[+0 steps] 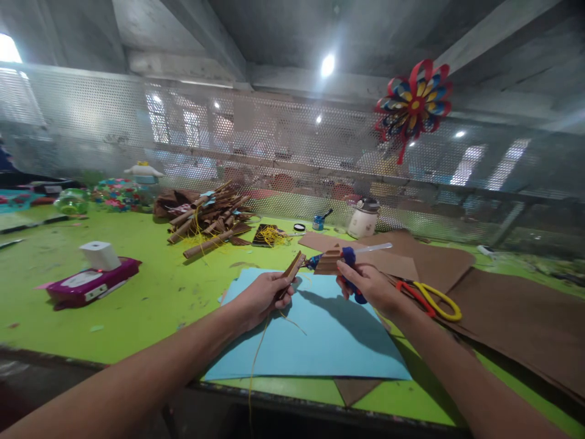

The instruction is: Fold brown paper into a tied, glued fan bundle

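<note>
My left hand (269, 292) is closed on a narrow folded piece of brown paper (292, 268), from which a thin yellow string (256, 360) hangs over the table edge. In my right hand (365, 283) is a blue hot glue gun (350, 259), a clear glue stick (375, 247) poking out of its back. A pleated piece of brown paper (326, 262) is also at my right fingers, in front of the gun's body. The gun's nozzle points left, close to the folded paper; whether they touch I cannot tell. Light-blue sheets (315, 341) lie beneath both hands.
Scissors (439, 302) with red and yellow handles lie right of my right hand, by large brown paper sheets (521, 323). Rolled brown paper pieces (214, 219) pile up at the back left. A purple power strip (94, 283) sits left. A white jar (364, 218) stands behind.
</note>
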Available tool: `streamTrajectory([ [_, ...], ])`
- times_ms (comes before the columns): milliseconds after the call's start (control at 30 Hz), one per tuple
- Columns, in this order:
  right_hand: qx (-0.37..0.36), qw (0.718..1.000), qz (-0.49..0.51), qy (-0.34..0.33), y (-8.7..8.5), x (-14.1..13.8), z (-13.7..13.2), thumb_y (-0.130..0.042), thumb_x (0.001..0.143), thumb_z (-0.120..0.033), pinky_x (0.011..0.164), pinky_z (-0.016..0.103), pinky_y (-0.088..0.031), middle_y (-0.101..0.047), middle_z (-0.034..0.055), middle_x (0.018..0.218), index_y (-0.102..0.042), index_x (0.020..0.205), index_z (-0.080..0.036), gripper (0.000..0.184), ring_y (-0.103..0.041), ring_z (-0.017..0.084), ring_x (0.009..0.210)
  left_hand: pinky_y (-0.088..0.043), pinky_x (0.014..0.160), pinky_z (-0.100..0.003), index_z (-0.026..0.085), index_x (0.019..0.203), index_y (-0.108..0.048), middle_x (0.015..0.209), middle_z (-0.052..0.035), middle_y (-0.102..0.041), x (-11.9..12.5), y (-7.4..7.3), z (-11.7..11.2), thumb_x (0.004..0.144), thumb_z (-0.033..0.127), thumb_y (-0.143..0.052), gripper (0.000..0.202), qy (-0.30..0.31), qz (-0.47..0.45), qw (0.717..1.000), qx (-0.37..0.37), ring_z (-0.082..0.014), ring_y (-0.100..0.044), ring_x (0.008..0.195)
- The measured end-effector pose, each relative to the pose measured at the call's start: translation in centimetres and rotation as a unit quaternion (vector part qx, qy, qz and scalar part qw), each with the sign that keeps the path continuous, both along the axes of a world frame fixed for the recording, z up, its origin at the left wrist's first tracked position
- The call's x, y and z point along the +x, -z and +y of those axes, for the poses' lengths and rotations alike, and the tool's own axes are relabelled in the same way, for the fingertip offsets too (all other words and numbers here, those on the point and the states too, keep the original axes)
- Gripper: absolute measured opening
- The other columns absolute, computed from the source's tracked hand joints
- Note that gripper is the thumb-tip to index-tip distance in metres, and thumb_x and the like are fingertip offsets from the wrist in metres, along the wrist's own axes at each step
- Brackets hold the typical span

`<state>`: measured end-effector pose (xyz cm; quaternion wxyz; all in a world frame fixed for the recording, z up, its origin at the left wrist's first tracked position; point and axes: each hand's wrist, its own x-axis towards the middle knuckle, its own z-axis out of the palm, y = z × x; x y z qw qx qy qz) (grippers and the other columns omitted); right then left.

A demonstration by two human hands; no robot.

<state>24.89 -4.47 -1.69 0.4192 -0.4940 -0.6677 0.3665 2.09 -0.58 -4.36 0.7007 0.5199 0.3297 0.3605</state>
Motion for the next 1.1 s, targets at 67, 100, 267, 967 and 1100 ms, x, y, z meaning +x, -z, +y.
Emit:
streamTrajectory([
  [67,-0.004,1.0,0.023,-0.007,0.1,0.1,0.1,-0.046,0.083,-0.058,0.051,0.024,-0.036,-0.052,0.0014,0.052,-0.054,0.058,-0.014,0.051,-0.047,0.01,0.049,-0.021,0.04,-0.018,0.006,0.085,-0.056,0.064,-0.002,-0.052,0.0,0.0,0.1,0.082,0.017,-0.052,0.012,0.003,-0.002,1.0,0.0,-0.0035,-0.04,0.045],
  [100,0.0,0.999,0.044,-0.006,0.2,0.2,0.1,-0.047,0.083,-0.057,0.05,0.024,-0.036,-0.051,0.0012,0.052,-0.053,0.058,-0.015,0.05,-0.046,0.01,0.048,-0.021,0.04,-0.018,0.006,0.085,-0.056,0.065,-0.0022,-0.052,0.0,0.1,0.1,0.082,0.017,-0.053,0.012,0.005,-0.004,1.0,0.0,-0.0037,-0.04,0.045],
  [267,0.02,0.99,0.137,0.012,0.8,0.5,0.8,-0.05,0.083,-0.054,0.05,0.024,-0.038,-0.05,0.0004,0.056,-0.052,0.06,-0.015,0.045,-0.047,0.01,0.049,-0.023,0.04,-0.018,0.006,0.085,-0.056,0.065,-0.0023,-0.051,0.0,0.1,0.1,0.079,0.016,-0.053,0.012,0.005,-0.003,1.0,-0.003,-0.0045,-0.043,0.047],
  [967,-0.042,0.978,0.202,-0.028,1.6,-0.2,0.7,-0.056,0.077,-0.057,0.051,0.026,-0.043,-0.051,-0.0001,0.059,-0.049,0.064,-0.016,0.043,-0.045,0.01,0.05,-0.029,0.04,-0.013,0.005,0.092,-0.06,0.067,-0.003,-0.051,-0.5,-0.1,0.1,0.082,0.014,-0.053,0.015,0.009,-0.056,0.997,-0.045,-0.0039,-0.046,0.048],
  [1100,-0.051,0.98,0.188,-0.047,1.8,-0.5,0.5,-0.052,0.081,-0.054,0.05,0.026,-0.041,-0.053,0.0007,0.06,-0.053,0.067,-0.015,0.041,-0.046,0.01,0.049,-0.027,0.039,-0.014,0.006,0.09,-0.059,0.067,-0.0026,-0.051,-0.6,0.0,0.2,0.081,0.014,-0.053,0.013,0.016,-0.067,0.997,-0.035,-0.0036,-0.045,0.047],
])
